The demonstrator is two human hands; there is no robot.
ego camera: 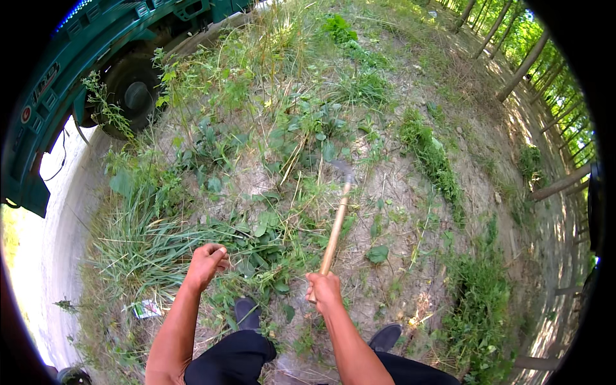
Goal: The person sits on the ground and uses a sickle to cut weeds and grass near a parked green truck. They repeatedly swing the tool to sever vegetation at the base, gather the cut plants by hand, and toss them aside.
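Note:
My right hand (326,290) grips the lower end of a long wooden handle (335,231). At the far end of that handle sits a curved metal sickle blade (342,166), low among the weeds and pointing left; part of its edge blends into the plants. My left hand (209,263) hangs with loosely curled fingers above a tuft of long grass (159,240), and I see nothing held in it. Broad-leaved weeds (308,125) grow beyond the blade. Flattened stems and leaves lie between my hands and the blade.
A green truck (91,62) with a large wheel (137,95) stands at upper left, beside a pale road (65,269). Trees (524,67) line the right. Pulled-looking weeds (435,163) lie on the slope. A printed wrapper (146,309) lies near my left shoe (247,313).

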